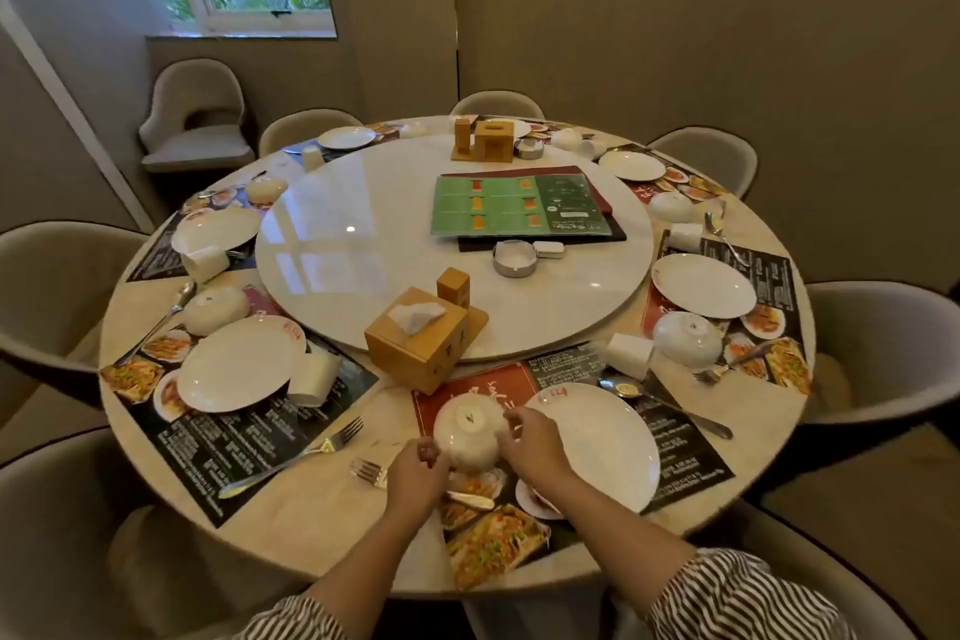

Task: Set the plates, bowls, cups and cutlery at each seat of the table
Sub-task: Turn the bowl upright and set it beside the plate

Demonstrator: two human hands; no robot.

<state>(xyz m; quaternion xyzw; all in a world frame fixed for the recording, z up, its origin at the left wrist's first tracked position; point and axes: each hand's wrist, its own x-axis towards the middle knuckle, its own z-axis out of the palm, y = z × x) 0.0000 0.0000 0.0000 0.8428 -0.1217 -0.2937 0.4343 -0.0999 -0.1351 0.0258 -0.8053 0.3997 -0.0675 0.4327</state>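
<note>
At the round marble table's near edge, your left hand curls against the left side of the upturned white ceramic bowl. Your right hand grips its right side, so the bowl sits between both palms, just left of the white round plate.

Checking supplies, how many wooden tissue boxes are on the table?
2: near tissue box at the turntable, front edge; far tissue box at its back edge. None seems hidden.

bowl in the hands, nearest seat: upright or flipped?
Flipped. The white bowl shows its foot ring on top, rim down, held between left hand and right hand.
</note>
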